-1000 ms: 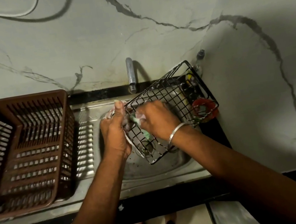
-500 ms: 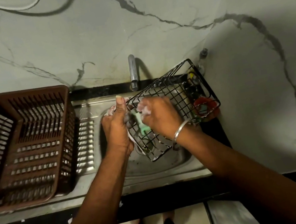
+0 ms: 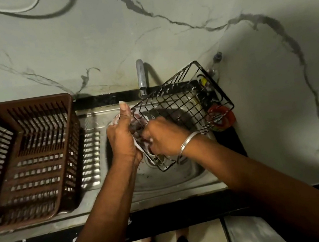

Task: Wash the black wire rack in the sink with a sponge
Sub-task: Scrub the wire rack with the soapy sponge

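Note:
The black wire rack is tilted over the steel sink, its far end raised toward the right wall, soap suds on its wires. My left hand grips the rack's near left edge, thumb pointing up. My right hand, a metal bangle on its wrist, is curled inside the rack at its lower left corner and covers the sponge, which does not show now. Foam lies between both hands.
A brown plastic dish basket stands on the ribbed drainboard to the left. The tap rises behind the sink. A red and yellow item sits at the sink's right, behind the rack, beside the marble wall.
My right hand has slid down and left along the rack's grid toward my left hand, and the green sponge seen earlier is now hidden under it. The rack stays tilted in place.

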